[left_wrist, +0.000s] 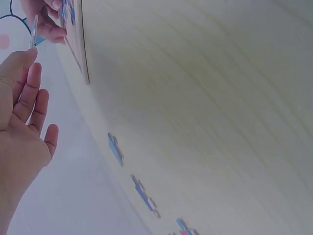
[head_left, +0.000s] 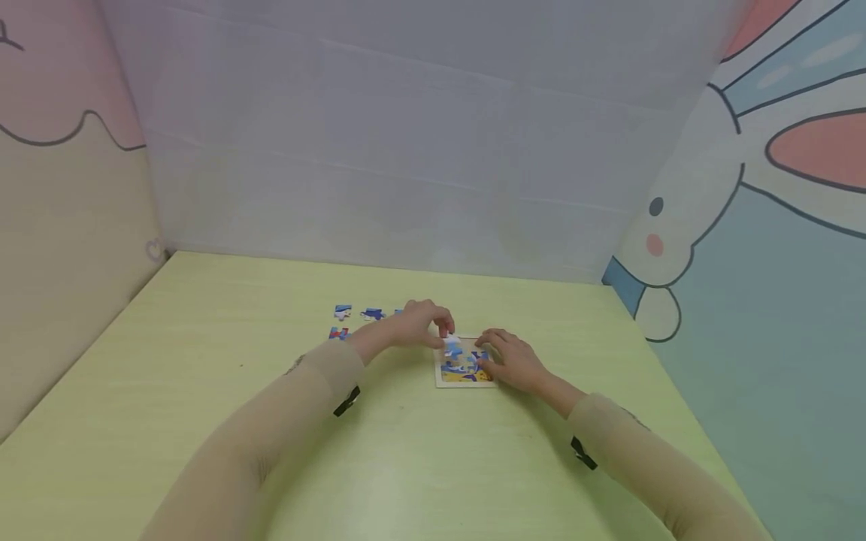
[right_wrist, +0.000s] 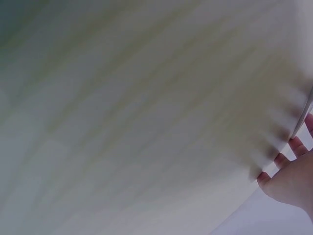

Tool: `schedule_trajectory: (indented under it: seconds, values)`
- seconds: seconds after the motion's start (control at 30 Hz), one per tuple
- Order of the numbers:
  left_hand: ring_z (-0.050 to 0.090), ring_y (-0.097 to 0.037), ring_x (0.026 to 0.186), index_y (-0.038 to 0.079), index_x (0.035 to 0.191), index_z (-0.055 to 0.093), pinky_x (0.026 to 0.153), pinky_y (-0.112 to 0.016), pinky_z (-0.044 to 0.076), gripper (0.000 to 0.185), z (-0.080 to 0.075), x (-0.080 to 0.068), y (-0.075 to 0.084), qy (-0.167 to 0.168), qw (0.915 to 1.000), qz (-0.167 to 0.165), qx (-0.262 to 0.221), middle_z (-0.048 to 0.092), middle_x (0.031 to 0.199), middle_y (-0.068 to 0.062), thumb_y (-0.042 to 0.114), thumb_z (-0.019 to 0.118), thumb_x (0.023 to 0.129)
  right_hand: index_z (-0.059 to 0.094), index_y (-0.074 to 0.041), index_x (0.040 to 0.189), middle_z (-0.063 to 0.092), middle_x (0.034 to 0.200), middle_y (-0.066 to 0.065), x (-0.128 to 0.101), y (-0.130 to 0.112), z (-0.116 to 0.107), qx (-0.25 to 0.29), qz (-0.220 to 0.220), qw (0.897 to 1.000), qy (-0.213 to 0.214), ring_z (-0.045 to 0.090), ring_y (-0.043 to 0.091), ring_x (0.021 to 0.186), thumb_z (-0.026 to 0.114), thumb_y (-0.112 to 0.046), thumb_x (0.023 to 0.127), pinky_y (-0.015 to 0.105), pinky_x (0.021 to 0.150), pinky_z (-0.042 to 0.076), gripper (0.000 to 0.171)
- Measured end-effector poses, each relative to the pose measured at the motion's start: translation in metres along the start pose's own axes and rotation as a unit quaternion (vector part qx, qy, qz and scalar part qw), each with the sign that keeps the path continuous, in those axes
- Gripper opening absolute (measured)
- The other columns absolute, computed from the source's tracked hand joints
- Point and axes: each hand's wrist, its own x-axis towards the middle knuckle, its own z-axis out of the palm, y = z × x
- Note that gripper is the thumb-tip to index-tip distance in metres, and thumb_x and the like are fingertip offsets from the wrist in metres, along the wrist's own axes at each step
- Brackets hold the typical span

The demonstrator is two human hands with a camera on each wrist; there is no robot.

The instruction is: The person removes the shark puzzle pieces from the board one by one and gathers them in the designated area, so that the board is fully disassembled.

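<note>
My left hand (head_left: pixel 421 323) is above the upper left corner of a small jigsaw puzzle board (head_left: pixel 467 385). Between its thumb and index finger it pinches a puzzle piece (head_left: pixel 452 340), seen edge-on in the left wrist view as a thin puzzle piece (left_wrist: pixel 34 30). The other fingers of that hand are loosely bent. The board has a pale rim and a partly filled blue and yellow picture. My right hand (head_left: pixel 516 362) rests at the board's right side with its fingers spread. In the right wrist view, the fingertips of my right hand (right_wrist: pixel 293 178) touch down near the board's edge (right_wrist: pixel 301 120).
Left of the board lie several loose pieces: a blue and white piece (head_left: pixel 343 312), a dark blue piece (head_left: pixel 373 313) and a red and blue piece (head_left: pixel 338 333). Another piece (head_left: pixel 398 311) is partly behind my left hand. A pale wall cloth (head_left: pixel 379 165) hangs behind the table (head_left: pixel 433 466).
</note>
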Motion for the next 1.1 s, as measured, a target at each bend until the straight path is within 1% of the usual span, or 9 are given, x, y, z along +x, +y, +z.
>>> schedule_trajectory:
  seconds: [0.13, 0.2, 0.27, 0.4, 0.57, 0.7, 0.87, 0.97, 1.1]
  values:
    - [0.054, -0.022, 0.105, 0.021, 0.102, 0.063, 0.095, -0.049, 0.029, 0.019, -0.007, -0.011, -0.001, -0.005, 0.9994, 0.008, 0.032, 0.061, 0.092, 0.012, 0.025, 0.07, 0.084, 0.057, -0.015, 0.121, 0.049, 0.135, 0.011, -0.001, 0.001, 0.0, 0.002, -0.003, 1.0, 0.003, 0.045, 0.034, 0.126, 0.06, -0.033, 0.091, 0.057, 0.097, 0.037, 0.035]
    - [0.054, -0.023, 0.106, 0.021, 0.102, 0.064, 0.095, -0.05, 0.029, 0.019, -0.011, -0.017, -0.003, -0.01, 0.9991, 0.011, 0.041, 0.061, 0.093, 0.011, 0.024, 0.07, 0.084, 0.057, -0.015, 0.121, 0.049, 0.135, 0.011, -0.001, 0.001, -0.001, 0.003, -0.006, 1.0, 0.006, 0.045, 0.035, 0.126, 0.06, -0.033, 0.091, 0.058, 0.097, 0.037, 0.035]
    - [0.053, -0.023, 0.106, 0.021, 0.102, 0.064, 0.095, -0.051, 0.028, 0.018, -0.015, -0.024, -0.006, -0.011, 0.9989, 0.012, 0.043, 0.061, 0.094, 0.011, 0.023, 0.069, 0.085, 0.057, -0.014, 0.12, 0.049, 0.134, 0.012, -0.002, 0.001, -0.001, 0.002, -0.01, 1.0, 0.009, 0.045, 0.035, 0.125, 0.06, -0.032, 0.091, 0.058, 0.096, 0.037, 0.035]
    - [0.052, -0.025, 0.108, 0.021, 0.102, 0.065, 0.097, -0.054, 0.026, 0.017, -0.023, -0.038, -0.016, -0.011, 0.9993, 0.01, 0.034, 0.06, 0.095, 0.011, 0.02, 0.069, 0.085, 0.057, -0.013, 0.12, 0.05, 0.134, 0.013, -0.002, 0.0, -0.002, 0.001, -0.02, 1.0, 0.015, 0.046, 0.036, 0.124, 0.061, -0.03, 0.091, 0.058, 0.094, 0.038, 0.034]
    - [0.048, -0.023, 0.11, 0.023, 0.101, 0.065, 0.101, -0.056, 0.021, 0.016, -0.031, -0.055, -0.033, -0.005, 0.9999, -0.005, 0.013, 0.06, 0.098, 0.01, 0.018, 0.068, 0.086, 0.057, -0.013, 0.12, 0.05, 0.133, 0.013, -0.003, 0.0, -0.002, 0.002, -0.021, 1.0, 0.016, 0.046, 0.036, 0.124, 0.061, -0.03, 0.091, 0.058, 0.094, 0.039, 0.034]
    - [0.047, -0.025, 0.111, 0.022, 0.1, 0.066, 0.101, -0.059, 0.021, 0.016, -0.036, -0.068, -0.049, 0.009, 0.9997, -0.023, 0.006, 0.06, 0.1, 0.008, 0.017, 0.067, 0.086, 0.057, -0.014, 0.121, 0.049, 0.134, 0.012, -0.003, 0.0, -0.002, 0.005, -0.016, 1.0, 0.013, 0.046, 0.036, 0.124, 0.061, -0.031, 0.091, 0.058, 0.095, 0.038, 0.035]
    - [0.047, -0.025, 0.111, 0.021, 0.101, 0.067, 0.101, -0.06, 0.021, 0.017, -0.038, -0.08, -0.067, 0.021, 0.9982, -0.056, 0.005, 0.061, 0.105, 0.005, 0.015, 0.066, 0.085, 0.057, -0.014, 0.121, 0.049, 0.134, 0.012, -0.002, 0.001, -0.001, 0.005, -0.014, 1.0, 0.01, 0.045, 0.036, 0.125, 0.06, -0.032, 0.091, 0.059, 0.096, 0.036, 0.034]
    - [0.046, -0.025, 0.109, 0.02, 0.101, 0.067, 0.1, -0.059, 0.021, 0.017, -0.038, -0.086, -0.075, 0.028, 0.997, -0.071, 0.008, 0.063, 0.102, 0.006, 0.015, 0.066, 0.085, 0.057, -0.015, 0.121, 0.049, 0.135, 0.012, -0.001, 0.0, -0.001, 0.004, -0.01, 1.0, 0.006, 0.045, 0.036, 0.125, 0.06, -0.033, 0.092, 0.058, 0.097, 0.036, 0.034]
    - [0.048, -0.025, 0.103, 0.015, 0.104, 0.067, 0.096, -0.058, 0.023, 0.019, -0.038, -0.089, -0.083, 0.039, 0.9966, -0.07, 0.02, 0.064, 0.095, 0.007, 0.016, 0.068, 0.085, 0.056, -0.016, 0.122, 0.048, 0.135, 0.011, -0.001, 0.001, 0.0, 0.002, -0.005, 1.0, 0.002, 0.044, 0.035, 0.126, 0.059, -0.034, 0.092, 0.057, 0.098, 0.035, 0.035]
